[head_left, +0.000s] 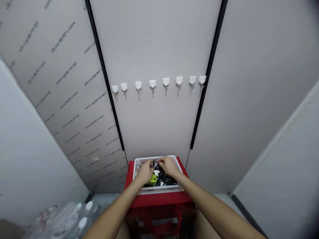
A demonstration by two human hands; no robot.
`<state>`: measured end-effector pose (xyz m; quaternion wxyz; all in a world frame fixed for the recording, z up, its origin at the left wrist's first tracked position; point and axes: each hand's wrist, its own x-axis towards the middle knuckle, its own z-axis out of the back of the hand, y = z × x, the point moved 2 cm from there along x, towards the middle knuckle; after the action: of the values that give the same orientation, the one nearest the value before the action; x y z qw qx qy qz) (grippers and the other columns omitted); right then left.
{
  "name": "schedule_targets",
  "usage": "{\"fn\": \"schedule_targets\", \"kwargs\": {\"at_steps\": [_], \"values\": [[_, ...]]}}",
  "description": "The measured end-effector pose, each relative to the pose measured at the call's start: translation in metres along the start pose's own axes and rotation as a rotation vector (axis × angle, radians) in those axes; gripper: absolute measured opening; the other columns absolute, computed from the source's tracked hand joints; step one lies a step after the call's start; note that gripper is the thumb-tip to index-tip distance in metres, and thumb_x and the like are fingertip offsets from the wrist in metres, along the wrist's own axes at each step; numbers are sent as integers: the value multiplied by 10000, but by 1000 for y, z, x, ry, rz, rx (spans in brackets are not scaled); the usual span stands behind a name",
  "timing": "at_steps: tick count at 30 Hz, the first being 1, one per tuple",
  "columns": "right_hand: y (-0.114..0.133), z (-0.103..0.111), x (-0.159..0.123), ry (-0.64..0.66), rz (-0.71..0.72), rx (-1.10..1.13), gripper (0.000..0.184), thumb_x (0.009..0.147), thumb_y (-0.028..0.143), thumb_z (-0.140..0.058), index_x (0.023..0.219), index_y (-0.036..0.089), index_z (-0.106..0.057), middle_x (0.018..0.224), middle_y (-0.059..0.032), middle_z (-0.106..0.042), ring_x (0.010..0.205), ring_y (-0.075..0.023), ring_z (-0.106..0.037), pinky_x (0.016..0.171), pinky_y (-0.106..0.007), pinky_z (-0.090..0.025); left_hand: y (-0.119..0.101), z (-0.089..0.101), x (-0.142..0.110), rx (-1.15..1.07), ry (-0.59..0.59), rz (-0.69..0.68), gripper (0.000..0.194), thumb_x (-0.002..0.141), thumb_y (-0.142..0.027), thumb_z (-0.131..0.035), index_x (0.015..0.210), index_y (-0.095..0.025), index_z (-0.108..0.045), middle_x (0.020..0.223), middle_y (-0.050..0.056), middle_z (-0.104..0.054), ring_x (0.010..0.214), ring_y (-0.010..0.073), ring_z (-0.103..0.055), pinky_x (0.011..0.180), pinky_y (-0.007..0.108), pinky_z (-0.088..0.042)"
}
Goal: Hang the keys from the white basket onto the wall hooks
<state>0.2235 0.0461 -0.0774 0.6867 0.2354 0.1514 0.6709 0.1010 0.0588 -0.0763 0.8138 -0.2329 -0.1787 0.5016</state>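
A white plastic basket [163, 190] holds a jumble of small, mostly black items [161, 176], with a few white and shiny pieces among them. Both of my hands are over its far half. My left hand [145, 171] has its fingers curled together on the left, close to a bright yellow-green item [153, 179]. Opposite it, my right hand [169, 166] pinches with thumb and fingers. Between the fingertips of both hands lies a small dark and shiny piece [154, 163], too small to name. My fingers partly hide it.
The basket stands on a red box-like bag [164, 199]. On the pale wall panel ahead hangs a row of white adhesive hooks [152, 84], between two black strips [104, 71]. Clear bottles with white caps [83, 222] stand at lower left. Walls close in on both sides.
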Motion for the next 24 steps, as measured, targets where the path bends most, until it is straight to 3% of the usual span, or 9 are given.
{"fn": "schedule_targets", "kwargs": {"at_steps": [3, 8, 11, 15, 19, 22, 24], "values": [[-6, 6, -3, -57, 17, 163, 191, 639, 206, -372, 645, 142, -553, 621, -26, -574, 573, -101, -488, 530, -184, -334, 2, 4, 8, -151, 19, 46, 405, 623, -122, -390, 1028, -105, -405, 961, 94, -523, 855, 148, -476, 747, 239, -345], [-3, 17, -6, -67, 60, 330, 213, 652, 223, -343, 625, 130, -533, 553, -8, -542, 507, -83, -452, 477, -172, -330, -14, 3, 16, -387, 98, -178, 301, 633, -156, -399, 916, -128, -499, 902, 48, -559, 799, 124, -489, 730, 221, -352], [-3, 21, -8, -70, 50, 276, 237, 659, 211, -329, 655, 126, -551, 592, -23, -565, 538, -90, -474, 504, -178, -344, -19, -1, 16, -295, 139, -182, 241, 637, -163, -374, 805, -135, -545, 768, 29, -585, 722, 132, -500, 683, 240, -364], [-2, 14, -14, 5, 99, 15, 234, 596, 151, -394, 746, 155, -574, 729, -38, -594, 664, -123, -507, 592, -199, -349, -17, -5, 15, -11, 79, -229, 273, 572, -90, -396, 797, -161, -534, 879, 34, -537, 850, 138, -452, 764, 234, -309], [0, 3, -22, -37, 85, -133, 267, 586, 146, -411, 800, 160, -570, 835, -67, -579, 793, -159, -488, 675, -230, -326, -9, -5, 14, 130, 40, -230, 295, 551, -42, -361, 778, -157, -511, 907, 49, -507, 850, 134, -446, 747, 224, -304], [-2, 1, -18, -45, 16, 47, 180, 616, 225, -417, 660, 150, -575, 677, -38, -589, 650, -131, -501, 575, -211, -331, -6, -1, 19, 102, 107, -171, 191, 561, -100, -399, 713, -151, -502, 777, 40, -546, 743, 145, -478, 668, 237, -325], [-4, 11, -9, -96, -93, 282, 297, 661, 345, -370, 514, 137, -522, 495, -12, -528, 487, -96, -460, 476, -200, -309, -16, 10, 24, -6, 116, -183, 175, 560, -170, -445, 729, -158, -491, 742, 25, -554, 693, 134, -483, 631, 227, -327]]}}
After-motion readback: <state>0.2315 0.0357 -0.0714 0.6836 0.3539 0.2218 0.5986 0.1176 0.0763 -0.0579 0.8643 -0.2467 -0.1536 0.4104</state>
